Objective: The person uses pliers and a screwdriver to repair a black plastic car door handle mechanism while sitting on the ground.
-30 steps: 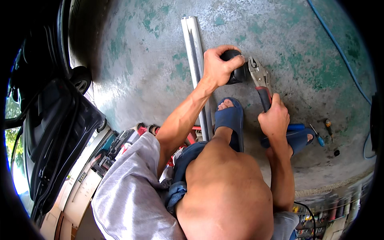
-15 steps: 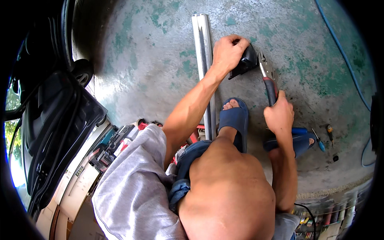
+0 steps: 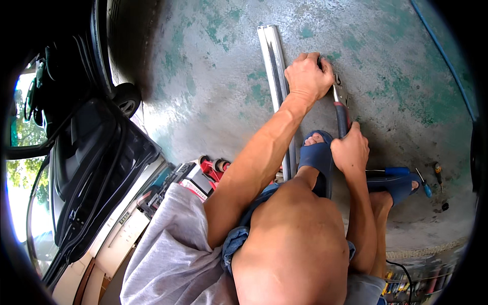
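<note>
1. Lettering: a white case with red print (image 3: pixel 195 187) sits at 8 o'clock, among red and dark tools; its writing is too small to read reliably.
2. Left hand (image 3: pixel 309 76), between 1 and 2 o'clock: its fingers are curled closed around a black part (image 3: pixel 319 63), most of which is hidden behind the hand.
3. Right hand (image 3: pixel 349 150), at 3 o'clock: its fingers are wrapped around the grey-and-red handle of a pair of locking pliers (image 3: pixel 341 109).
4. The metal head of the pliers points toward 12 o'clock, right beside the left hand's fingertips. Whether it bites on the black part cannot be told.
5. A long silvery metal bar (image 3: pixel 274 66) lies on the worn grey-and-green floor (image 3: pixel 213 91), running from near the centre toward 12 o'clock, partly behind the left forearm.
6. Around 3 o'clock, past a blue sandal (image 3: pixel 399 185), are a blue-handled screwdriver (image 3: pixel 396 171), and others.
7. A blue hose (image 3: pixel 447 61) curves along 2 o'clock; an open black car door (image 3: pixel 101 178) stands at 9 o'clock.
</note>
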The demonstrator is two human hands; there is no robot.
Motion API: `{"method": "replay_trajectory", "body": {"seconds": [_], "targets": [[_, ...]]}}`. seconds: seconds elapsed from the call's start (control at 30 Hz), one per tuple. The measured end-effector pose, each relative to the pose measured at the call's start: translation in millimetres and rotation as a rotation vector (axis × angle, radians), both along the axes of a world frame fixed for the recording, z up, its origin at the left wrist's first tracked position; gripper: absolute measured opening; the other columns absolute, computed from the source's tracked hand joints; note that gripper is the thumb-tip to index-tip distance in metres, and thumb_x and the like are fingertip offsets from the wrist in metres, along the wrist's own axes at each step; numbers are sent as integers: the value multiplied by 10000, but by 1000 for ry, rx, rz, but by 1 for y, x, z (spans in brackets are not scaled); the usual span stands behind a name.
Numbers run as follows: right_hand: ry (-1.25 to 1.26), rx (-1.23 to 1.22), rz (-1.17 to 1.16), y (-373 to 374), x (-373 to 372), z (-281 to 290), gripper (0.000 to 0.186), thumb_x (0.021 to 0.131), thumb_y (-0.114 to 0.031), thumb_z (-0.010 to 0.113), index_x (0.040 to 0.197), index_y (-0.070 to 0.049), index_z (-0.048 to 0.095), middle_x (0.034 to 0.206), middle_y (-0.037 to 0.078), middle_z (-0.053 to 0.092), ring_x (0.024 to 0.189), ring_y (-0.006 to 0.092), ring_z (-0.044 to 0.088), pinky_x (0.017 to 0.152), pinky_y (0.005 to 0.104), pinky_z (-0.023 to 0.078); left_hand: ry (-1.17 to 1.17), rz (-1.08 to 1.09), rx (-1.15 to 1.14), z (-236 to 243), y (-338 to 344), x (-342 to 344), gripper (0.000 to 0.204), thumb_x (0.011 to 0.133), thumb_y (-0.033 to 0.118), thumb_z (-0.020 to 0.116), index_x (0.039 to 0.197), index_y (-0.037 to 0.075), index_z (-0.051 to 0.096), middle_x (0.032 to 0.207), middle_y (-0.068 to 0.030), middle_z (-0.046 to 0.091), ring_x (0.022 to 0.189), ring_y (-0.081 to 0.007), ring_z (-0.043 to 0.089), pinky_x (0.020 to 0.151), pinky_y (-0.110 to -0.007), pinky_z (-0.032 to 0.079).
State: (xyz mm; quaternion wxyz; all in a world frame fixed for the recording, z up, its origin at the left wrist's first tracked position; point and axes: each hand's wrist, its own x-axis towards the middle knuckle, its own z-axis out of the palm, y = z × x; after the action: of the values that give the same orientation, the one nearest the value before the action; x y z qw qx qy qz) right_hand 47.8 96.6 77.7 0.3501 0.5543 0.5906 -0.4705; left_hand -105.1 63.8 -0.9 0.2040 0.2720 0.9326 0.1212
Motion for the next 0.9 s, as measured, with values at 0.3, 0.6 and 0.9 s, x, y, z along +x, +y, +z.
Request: {"method": "replay_trajectory", "body": {"seconds": [0.3, 0.6, 0.9], "targets": [[102, 19, -32, -4, 7, -18, 304, 724, -79, 603, 1010, 7, 549, 908, 317, 674, 942, 528, 635, 860, 564, 483, 73, 1, -24, -13, 4, -27, 303, 846, 291, 600, 792, 37, 754, 703, -246, 671, 728, -432, 683, 739, -469, 554], [130, 39, -35, -2, 4, -21, 324, 696, -60, 618, 1002, 13, 539, 868, 319, 666, 918, 535, 632, 846, 564, 485, 12, -6, -55, -13, 4, -37, 326, 839, 308, 600, 764, 25, 743, 703, -217, 678, 698, -413, 681, 708, -450, 556], [137, 12, -27, 6, 4, -17, 310, 702, -71, 621, 988, 8, 531, 853, 312, 667, 905, 530, 635, 834, 568, 488, -45, 15, -136, -7, 10, -43, 361, 844, 337, 580, 773, 27, 752, 695, -221, 677, 739, -422, 681, 777, -450, 549]]}}
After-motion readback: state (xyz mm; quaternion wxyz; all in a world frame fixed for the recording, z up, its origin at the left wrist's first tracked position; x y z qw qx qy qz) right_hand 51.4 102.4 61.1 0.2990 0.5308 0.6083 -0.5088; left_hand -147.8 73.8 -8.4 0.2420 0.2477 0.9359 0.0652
